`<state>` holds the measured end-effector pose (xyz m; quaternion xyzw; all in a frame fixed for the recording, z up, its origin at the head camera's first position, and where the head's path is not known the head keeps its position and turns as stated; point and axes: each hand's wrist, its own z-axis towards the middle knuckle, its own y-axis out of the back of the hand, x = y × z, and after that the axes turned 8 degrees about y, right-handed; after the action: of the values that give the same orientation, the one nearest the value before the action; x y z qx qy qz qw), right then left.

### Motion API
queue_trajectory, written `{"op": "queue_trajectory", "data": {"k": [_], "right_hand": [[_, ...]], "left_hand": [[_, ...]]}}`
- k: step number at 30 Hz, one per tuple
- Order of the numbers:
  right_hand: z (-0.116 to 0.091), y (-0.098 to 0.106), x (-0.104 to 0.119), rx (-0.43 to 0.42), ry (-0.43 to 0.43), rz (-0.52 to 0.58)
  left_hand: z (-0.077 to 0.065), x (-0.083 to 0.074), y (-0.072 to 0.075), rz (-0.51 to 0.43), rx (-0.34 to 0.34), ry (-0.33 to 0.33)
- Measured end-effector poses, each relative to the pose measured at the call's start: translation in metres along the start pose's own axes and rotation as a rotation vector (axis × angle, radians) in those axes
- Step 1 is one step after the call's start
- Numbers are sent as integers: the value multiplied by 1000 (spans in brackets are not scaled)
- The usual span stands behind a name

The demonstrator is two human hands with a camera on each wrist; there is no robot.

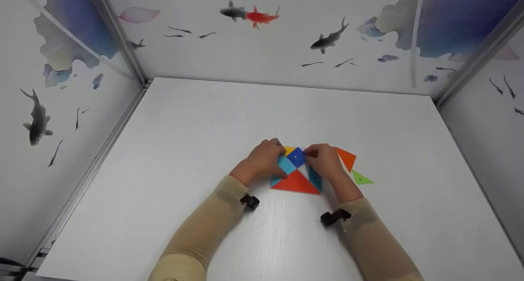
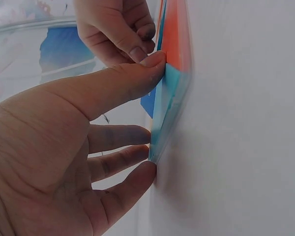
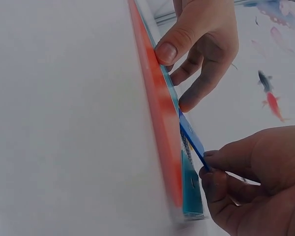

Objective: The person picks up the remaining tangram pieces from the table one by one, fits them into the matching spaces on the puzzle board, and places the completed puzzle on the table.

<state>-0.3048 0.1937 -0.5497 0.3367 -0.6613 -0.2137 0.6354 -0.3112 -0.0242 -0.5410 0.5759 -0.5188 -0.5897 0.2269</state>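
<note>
A flat tangram board [image 1: 304, 170] lies on the white table between the hands, holding a large red-orange triangle [image 1: 297, 183], a light blue piece [image 1: 285, 164], a teal piece [image 1: 314, 177] and a yellow piece [image 1: 289, 150]. My right hand [image 1: 327, 160] pinches a dark blue square tile [image 3: 191, 132] at one corner between thumb and fingertips. The tile is tilted, with its far corner down against the light blue piece. Across the board's left side, my left hand [image 1: 264, 158] rests with spread fingers, its thumb [image 2: 150, 69] pressing near the red-orange triangle.
Right of the board, an orange piece [image 1: 347, 158] and a small green triangle [image 1: 362, 177] lie on the table [image 1: 196, 121]. White panels [image 1: 262, 60] printed with fish rise at the back and both sides.
</note>
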Motion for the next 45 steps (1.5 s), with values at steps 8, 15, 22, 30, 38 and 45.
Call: {"op": "queue_trajectory", "data": {"k": [8,15,22,30,38,45], "right_hand": [[-1,1,0,17,12,-35],[-2,1,1,31,31,-64],[-2,0,0,59,23,-65],[-2,1,0,64,29,-50],[-2,1,-2,62,88,-60],[-2,2,-4,57,113,-62]], "left_hand": [[2,-1,-1,38,0,-9],[4,0,-1,64,-1,-24],[5,1,-2,65,5,-17],[4,1,-2,76,1,-26],[0,0,0,115,12,-59],[-2,-1,1,132,17,-70]]}}
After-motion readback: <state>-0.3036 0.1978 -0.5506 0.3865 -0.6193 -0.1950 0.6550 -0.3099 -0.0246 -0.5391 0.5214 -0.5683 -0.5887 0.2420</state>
